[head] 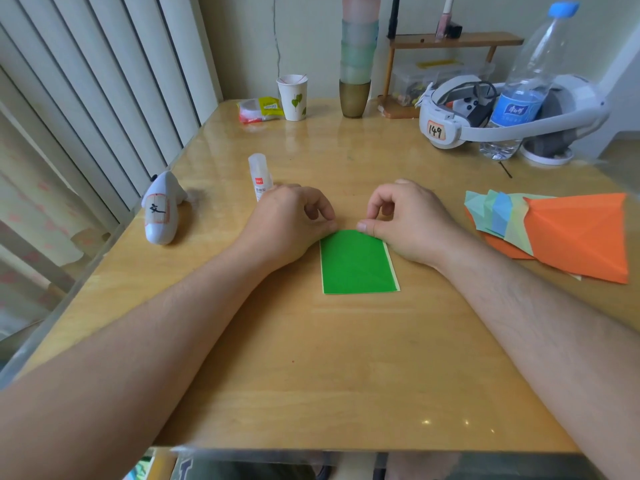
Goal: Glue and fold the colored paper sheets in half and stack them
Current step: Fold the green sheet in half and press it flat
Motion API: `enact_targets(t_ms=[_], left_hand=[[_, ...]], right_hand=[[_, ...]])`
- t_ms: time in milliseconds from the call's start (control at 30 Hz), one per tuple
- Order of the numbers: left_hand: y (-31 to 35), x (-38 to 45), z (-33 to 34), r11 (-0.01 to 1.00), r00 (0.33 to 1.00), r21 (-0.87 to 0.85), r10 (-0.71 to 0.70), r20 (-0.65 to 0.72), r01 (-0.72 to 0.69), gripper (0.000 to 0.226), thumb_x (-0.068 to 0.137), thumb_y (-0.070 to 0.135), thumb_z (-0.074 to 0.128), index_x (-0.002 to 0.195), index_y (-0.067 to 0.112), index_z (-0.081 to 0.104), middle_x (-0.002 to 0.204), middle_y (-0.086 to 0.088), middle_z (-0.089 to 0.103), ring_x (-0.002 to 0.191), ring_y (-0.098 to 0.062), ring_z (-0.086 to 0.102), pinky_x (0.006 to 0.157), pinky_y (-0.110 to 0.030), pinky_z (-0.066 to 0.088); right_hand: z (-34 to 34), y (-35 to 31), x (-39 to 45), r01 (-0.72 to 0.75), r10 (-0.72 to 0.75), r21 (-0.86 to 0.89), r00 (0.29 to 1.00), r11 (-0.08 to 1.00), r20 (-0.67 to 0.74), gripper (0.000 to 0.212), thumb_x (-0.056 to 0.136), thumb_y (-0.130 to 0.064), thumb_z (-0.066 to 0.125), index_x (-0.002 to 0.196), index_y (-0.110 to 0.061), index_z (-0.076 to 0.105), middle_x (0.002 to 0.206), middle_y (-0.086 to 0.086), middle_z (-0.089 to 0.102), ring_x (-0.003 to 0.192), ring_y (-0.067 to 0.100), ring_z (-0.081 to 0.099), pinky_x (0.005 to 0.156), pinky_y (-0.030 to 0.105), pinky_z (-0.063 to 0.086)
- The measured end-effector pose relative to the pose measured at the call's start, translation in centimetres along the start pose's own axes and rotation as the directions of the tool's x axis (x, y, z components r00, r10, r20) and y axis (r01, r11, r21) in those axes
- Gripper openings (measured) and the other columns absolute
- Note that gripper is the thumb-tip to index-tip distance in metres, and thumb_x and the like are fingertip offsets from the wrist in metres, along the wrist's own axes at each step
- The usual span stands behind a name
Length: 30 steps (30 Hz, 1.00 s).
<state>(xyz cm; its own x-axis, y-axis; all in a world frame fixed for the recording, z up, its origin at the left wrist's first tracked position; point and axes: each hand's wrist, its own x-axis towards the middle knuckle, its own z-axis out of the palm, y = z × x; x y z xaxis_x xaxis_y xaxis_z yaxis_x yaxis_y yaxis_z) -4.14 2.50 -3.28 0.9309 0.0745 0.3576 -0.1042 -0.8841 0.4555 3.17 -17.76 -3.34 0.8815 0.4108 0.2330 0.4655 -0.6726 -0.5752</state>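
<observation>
The green folded sheet (pixel 358 263) lies flat on the table (pixel 311 358), and its far edge is just under the fingertips of the 2 hands. The left hand (pixel 291 220) has its fingers curled and presses the far left corner of the sheet with the fingertips. The right hand (pixel 408 220) pinches the far right corner between thumb and first finger. Just behind the left fingers stands the glue bottle (pixel 259 176). Well to the right of the right fingers lies the pile of colored sheets (pixel 561 230), with orange on top.
</observation>
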Motion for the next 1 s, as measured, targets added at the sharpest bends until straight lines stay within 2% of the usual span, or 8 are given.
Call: enact_targets(t_ms=[133, 367, 467, 567, 667, 800, 900, 1000], left_hand=[[-0.1, -0.1, -0.2, 1.000, 1.000, -0.022, -0.022, 0.016, 0.023, 0.011, 0.085, 0.032, 0.083, 0.092, 0.029, 0.075, 0.082, 0.015, 0.060, 0.085, -0.013, 0.055, 0.076, -0.030, 0.048], [-0.2, -0.1, 0.2, 0.995, 1.000, -0.096, -0.027, -0.015, 0.025, 0.020, 0.094, 0.015, 0.066, 0.099, 0.032, 0.073, 0.088, 0.013, 0.060, 0.085, -0.006, 0.054, 0.079, -0.021, 0.042], [0.0, -0.3, 0.1, 0.995, 1.000, -0.101, -0.021, 0.011, 0.022, 0.012, 0.092, 0.023, 0.069, 0.099, 0.032, 0.073, 0.085, 0.011, 0.063, 0.086, -0.004, 0.055, 0.074, -0.013, 0.041], [0.1, -0.4, 0.0, 0.996, 1.000, -0.083, -0.011, 0.027, 0.014, 0.022, 0.087, 0.014, 0.067, 0.100, 0.030, 0.073, 0.082, 0.010, 0.064, 0.085, -0.008, 0.056, 0.075, -0.018, 0.044], [0.1, -0.4, -0.2, 0.997, 0.999, -0.081, -0.011, 0.037, 0.014, 0.029, 0.084, 0.008, 0.062, 0.100, 0.030, 0.073, 0.083, 0.009, 0.065, 0.081, -0.009, 0.057, 0.074, -0.020, 0.045], [-0.1, -0.4, 0.1, 0.995, 0.999, -0.099, -0.020, 0.028, 0.022, 0.032, 0.087, 0.006, 0.058, 0.099, 0.033, 0.073, 0.086, 0.009, 0.064, 0.081, -0.006, 0.055, 0.072, -0.015, 0.042], [-0.2, -0.3, 0.1, 0.990, 1.000, -0.140, 0.000, 0.019, 0.003, 0.033, 0.091, 0.006, 0.057, 0.099, 0.034, 0.073, 0.091, 0.009, 0.060, 0.085, -0.006, 0.055, 0.079, -0.017, 0.044], [0.0, -0.5, 0.0, 0.986, 0.998, -0.160, 0.048, 0.037, -0.042, 0.035, 0.091, 0.003, 0.057, 0.101, 0.033, 0.074, 0.098, 0.010, 0.060, 0.088, -0.005, 0.057, 0.084, -0.019, 0.047]], right_hand=[[-0.5, 0.5, 0.0, 0.001, -0.001, 0.010, 1.000, 1.000, 0.008, 0.020, 0.083, -0.026, 0.086, 0.078, -0.027, 0.067, 0.086, -0.006, 0.061, 0.075, 0.008, 0.053, 0.062, 0.024, 0.039], [-0.7, 1.1, 0.4, -0.040, 0.050, 0.225, 0.998, 0.974, -0.037, 0.018, 0.094, -0.012, 0.073, 0.084, -0.027, 0.068, 0.075, -0.007, 0.055, 0.066, 0.009, 0.046, 0.062, 0.026, 0.039], [-0.6, 1.0, 0.3, -0.037, 0.031, 0.199, 0.999, 0.979, 0.035, 0.015, 0.087, -0.018, 0.081, 0.087, -0.027, 0.070, 0.079, -0.008, 0.056, 0.067, 0.010, 0.048, 0.066, 0.030, 0.043], [-0.4, 1.0, 0.2, -0.032, 0.023, 0.157, 0.998, 0.987, 0.058, 0.019, 0.083, -0.019, 0.084, 0.088, -0.030, 0.070, 0.083, -0.009, 0.056, 0.070, 0.010, 0.050, 0.069, 0.031, 0.046], [-0.5, 0.8, 0.1, -0.025, 0.018, 0.139, 0.999, 0.990, 0.050, 0.021, 0.085, -0.012, 0.080, 0.087, -0.031, 0.070, 0.084, -0.009, 0.056, 0.071, 0.009, 0.050, 0.066, 0.028, 0.044], [-0.8, 0.6, 0.0, -0.054, 0.056, 0.156, 0.998, 0.986, -0.011, 0.030, 0.090, -0.003, 0.066, 0.082, -0.032, 0.070, 0.079, -0.008, 0.057, 0.069, 0.011, 0.050, 0.065, 0.030, 0.045], [-2.4, 0.1, -0.1, -0.114, 0.160, 0.370, 0.983, 0.922, -0.094, 0.029, 0.091, -0.005, 0.064, 0.085, -0.032, 0.071, 0.082, -0.005, 0.059, 0.079, 0.015, 0.058, 0.076, 0.044, 0.064], [-4.1, -1.0, -0.6, -0.205, 0.223, 0.639, 0.973, 0.742, 0.054, 0.021, 0.097, -0.007, 0.065, 0.093, -0.027, 0.069, 0.089, -0.003, 0.056, 0.091, 0.017, 0.062, 0.081, 0.057, 0.064]])
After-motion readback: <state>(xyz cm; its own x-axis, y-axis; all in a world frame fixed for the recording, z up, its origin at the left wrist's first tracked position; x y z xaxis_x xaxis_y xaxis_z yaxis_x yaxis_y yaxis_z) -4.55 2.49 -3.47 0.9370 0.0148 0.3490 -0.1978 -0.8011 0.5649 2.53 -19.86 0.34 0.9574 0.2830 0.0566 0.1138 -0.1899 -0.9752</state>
